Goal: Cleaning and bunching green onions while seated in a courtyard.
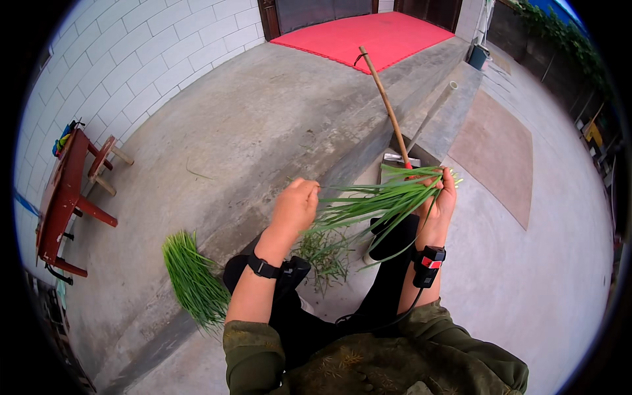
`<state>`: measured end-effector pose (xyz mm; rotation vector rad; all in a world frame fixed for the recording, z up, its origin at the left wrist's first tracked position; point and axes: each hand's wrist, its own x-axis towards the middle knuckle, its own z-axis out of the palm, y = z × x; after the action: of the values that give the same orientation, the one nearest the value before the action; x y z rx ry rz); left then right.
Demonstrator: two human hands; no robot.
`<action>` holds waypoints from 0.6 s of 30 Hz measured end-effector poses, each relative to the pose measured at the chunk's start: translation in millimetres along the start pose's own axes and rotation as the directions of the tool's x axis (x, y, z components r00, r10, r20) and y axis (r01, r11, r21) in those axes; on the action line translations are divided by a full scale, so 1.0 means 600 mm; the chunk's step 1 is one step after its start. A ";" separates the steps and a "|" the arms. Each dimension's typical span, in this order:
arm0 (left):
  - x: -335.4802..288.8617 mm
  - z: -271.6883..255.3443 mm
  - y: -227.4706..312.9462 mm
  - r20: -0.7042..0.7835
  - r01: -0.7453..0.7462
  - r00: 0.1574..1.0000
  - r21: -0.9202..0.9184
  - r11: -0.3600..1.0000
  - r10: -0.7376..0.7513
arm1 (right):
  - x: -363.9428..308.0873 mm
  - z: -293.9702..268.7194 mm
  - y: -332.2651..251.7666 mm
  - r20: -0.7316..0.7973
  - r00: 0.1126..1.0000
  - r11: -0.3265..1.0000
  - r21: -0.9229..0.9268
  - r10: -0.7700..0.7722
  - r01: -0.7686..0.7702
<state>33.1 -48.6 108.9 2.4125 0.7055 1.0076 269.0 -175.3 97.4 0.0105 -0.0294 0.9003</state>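
Green stalks [382, 202], right hand [444, 203] clasping; left hand [295, 205] pinched, contents unclear, near step edge [354, 155].

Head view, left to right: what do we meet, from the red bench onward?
Red wooden bench → small wooden stool → pile of chive-like greens → left hand → right hand holding a bunch of chive-like greens.
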 end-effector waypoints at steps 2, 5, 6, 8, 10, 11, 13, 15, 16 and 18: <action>0.001 -0.004 -0.004 -0.030 0.088 0.995 -0.120 0.989 -0.093 | 0.000 -0.002 0.000 0.021 1.000 1.000 -0.015 0.016 -0.015; -0.001 -0.018 -0.046 -0.121 0.330 0.919 -0.288 0.899 -0.376 | -0.001 -0.001 -0.001 0.043 0.999 1.000 -0.020 -0.016 0.017; -0.003 -0.027 -0.060 -0.052 0.379 0.908 -0.318 0.869 -0.415 | -0.003 0.003 0.002 0.032 0.999 1.000 -0.014 -0.020 0.021; 0.000 -0.036 -0.055 0.021 0.430 0.892 -0.344 0.835 -0.451 | -0.004 0.005 0.003 0.021 0.999 1.000 -0.010 -0.024 0.025; 0.002 -0.042 -0.040 0.009 0.197 0.980 -0.210 0.958 -0.200 | -0.003 0.005 0.005 0.024 1.000 1.000 0.012 -0.005 0.004; 0.003 -0.040 -0.035 0.008 0.197 0.980 -0.209 0.958 -0.200 | -0.003 0.006 0.007 0.025 1.000 1.000 0.012 -0.003 0.003; 0.003 -0.037 -0.028 0.155 0.188 0.972 -0.075 0.979 -0.174 | -0.003 0.006 0.012 0.003 1.000 1.000 0.005 0.011 -0.011; 0.001 -0.030 -0.032 0.164 0.103 0.981 -0.005 0.995 -0.101 | -0.002 0.004 0.015 0.029 0.999 0.999 0.001 0.037 -0.037; -0.001 -0.025 -0.036 0.178 0.015 0.984 0.064 0.998 -0.027 | -0.003 0.005 0.017 0.054 0.997 0.998 -0.004 0.062 -0.062; -0.004 -0.014 -0.049 0.188 -0.023 0.982 0.066 0.998 0.010 | -0.005 0.010 0.018 0.042 0.997 0.998 0.005 0.058 -0.058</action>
<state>16.9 -25.3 96.6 2.5345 0.6630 0.7600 258.2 -171.0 103.2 0.0343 -0.0663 0.9583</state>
